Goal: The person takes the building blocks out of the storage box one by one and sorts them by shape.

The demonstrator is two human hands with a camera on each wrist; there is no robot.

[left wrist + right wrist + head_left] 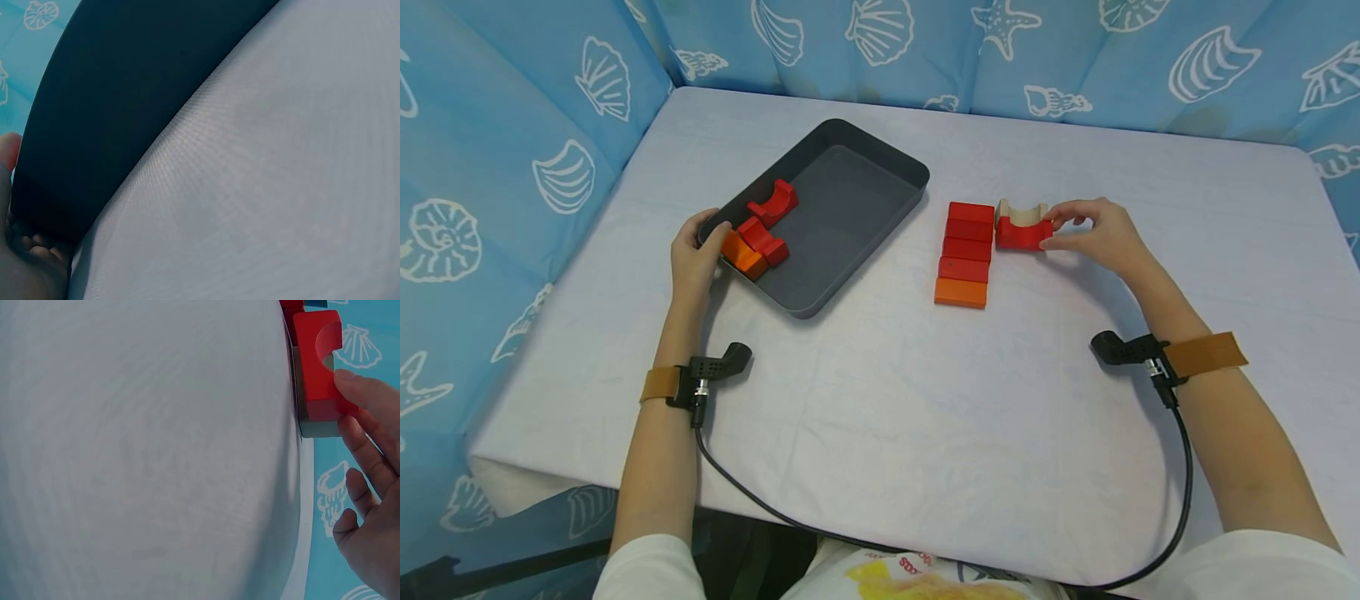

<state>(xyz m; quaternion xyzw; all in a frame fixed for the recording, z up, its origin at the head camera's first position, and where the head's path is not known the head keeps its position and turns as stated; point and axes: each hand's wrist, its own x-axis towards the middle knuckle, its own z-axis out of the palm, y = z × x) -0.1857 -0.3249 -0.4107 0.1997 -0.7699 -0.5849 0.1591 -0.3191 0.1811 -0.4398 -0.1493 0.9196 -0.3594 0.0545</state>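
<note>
At the right, my right hand [1093, 229] pinches a red arch block [1021, 237] between thumb and fingertips. Directly behind that block is a pale wooden arch block [1028, 215]; in the right wrist view the red one overlaps it. My left hand [692, 250] grips the near-left corner of a dark grey tray [850, 233], thumb over the rim. Inside the tray, by that thumb, lie an orange block [744, 254] and two red arch blocks, one in the middle [763, 242] and one farther back [775, 202].
A column of red blocks [966, 248] with an orange block [961, 292] at its near end stands just left of the held block. White cloth [880, 417] covers the table. Blue shell-patterned curtains [940, 50] hang behind and to the left. Black cables [1183, 500] run from both wrist cameras.
</note>
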